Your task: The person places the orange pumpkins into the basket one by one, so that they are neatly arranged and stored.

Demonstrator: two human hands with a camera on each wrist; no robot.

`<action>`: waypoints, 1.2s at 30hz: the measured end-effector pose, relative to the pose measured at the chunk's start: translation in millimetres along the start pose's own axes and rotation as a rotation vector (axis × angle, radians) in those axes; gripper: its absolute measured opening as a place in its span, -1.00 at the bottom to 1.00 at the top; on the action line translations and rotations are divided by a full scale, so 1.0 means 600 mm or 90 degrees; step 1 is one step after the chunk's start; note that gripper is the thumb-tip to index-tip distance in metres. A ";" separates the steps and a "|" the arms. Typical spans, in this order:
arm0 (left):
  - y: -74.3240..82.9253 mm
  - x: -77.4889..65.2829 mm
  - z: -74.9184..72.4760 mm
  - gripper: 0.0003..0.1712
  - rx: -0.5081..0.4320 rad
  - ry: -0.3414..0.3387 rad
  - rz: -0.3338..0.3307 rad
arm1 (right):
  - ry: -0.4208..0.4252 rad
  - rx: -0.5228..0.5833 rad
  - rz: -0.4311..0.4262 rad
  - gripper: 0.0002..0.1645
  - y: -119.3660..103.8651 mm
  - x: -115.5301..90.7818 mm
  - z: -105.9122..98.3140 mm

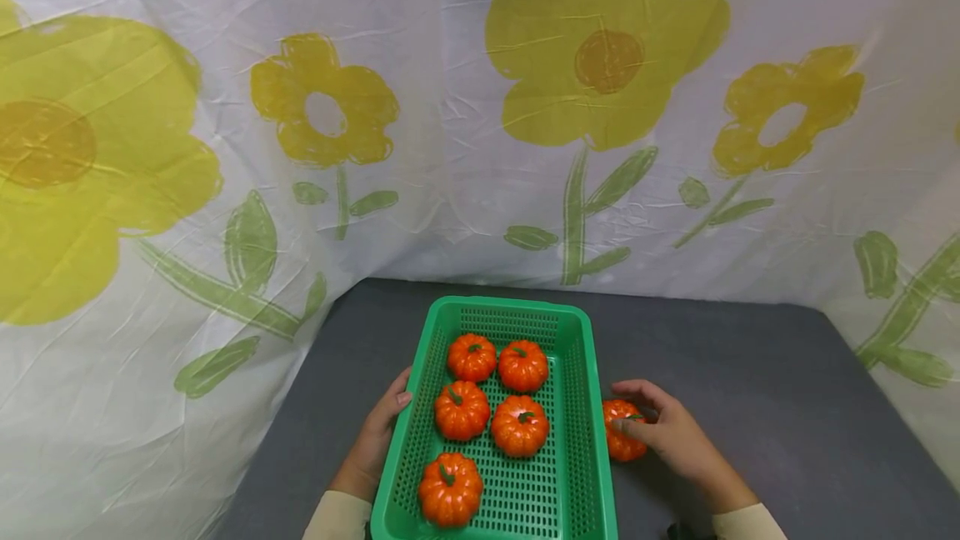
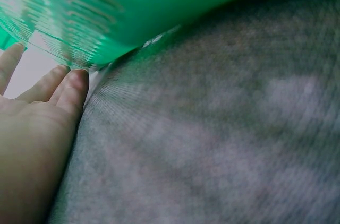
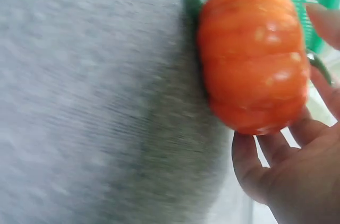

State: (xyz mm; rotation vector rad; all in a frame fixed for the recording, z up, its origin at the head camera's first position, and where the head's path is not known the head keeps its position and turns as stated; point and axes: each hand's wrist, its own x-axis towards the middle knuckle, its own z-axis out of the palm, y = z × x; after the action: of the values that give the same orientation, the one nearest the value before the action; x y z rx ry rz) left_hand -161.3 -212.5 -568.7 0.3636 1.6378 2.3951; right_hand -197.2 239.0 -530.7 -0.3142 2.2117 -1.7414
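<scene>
A green plastic basket [image 1: 585,373] with slotted walls holds several small orange pumpkins [image 1: 461,411] with green stems. My left hand [image 1: 375,432] rests against the basket's left side, thumb near the rim; in the left wrist view its rather straight fingers [image 2: 71,94] touch the basket's outer wall. Just outside the right wall, my right hand [image 1: 678,440] holds another orange pumpkin [image 1: 626,444]. In the right wrist view, its curled fingers [image 3: 247,163] lie round this pumpkin [image 3: 255,59], beside the basket.
The basket stands on a dark grey cloth-covered table [image 1: 735,365]. A white curtain [image 1: 442,157] printed with yellow flowers hangs behind and along the sides. A small dark object [image 1: 682,532] shows at the bottom edge near my right sleeve.
</scene>
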 end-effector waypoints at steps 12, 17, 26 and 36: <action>0.003 -0.002 0.004 -0.21 0.013 0.019 -0.010 | 0.006 0.032 0.023 -0.30 0.027 -0.008 0.011; 0.001 -0.001 0.004 -0.22 0.006 0.017 -0.008 | 0.034 0.035 0.025 -0.32 0.030 -0.012 0.014; 0.000 0.001 -0.003 -0.23 0.013 -0.007 0.011 | 0.071 0.035 0.020 -0.41 0.031 -0.018 0.009; 0.000 -0.001 0.000 -0.22 0.008 0.008 -0.004 | 0.113 -0.001 0.024 -0.45 0.022 -0.023 -0.006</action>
State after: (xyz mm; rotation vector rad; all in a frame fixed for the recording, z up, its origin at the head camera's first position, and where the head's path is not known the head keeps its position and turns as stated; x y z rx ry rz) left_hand -160.9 -212.7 -568.4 0.3457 1.6577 2.3889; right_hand -185.8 250.5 -541.6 -0.1216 2.3240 -1.8107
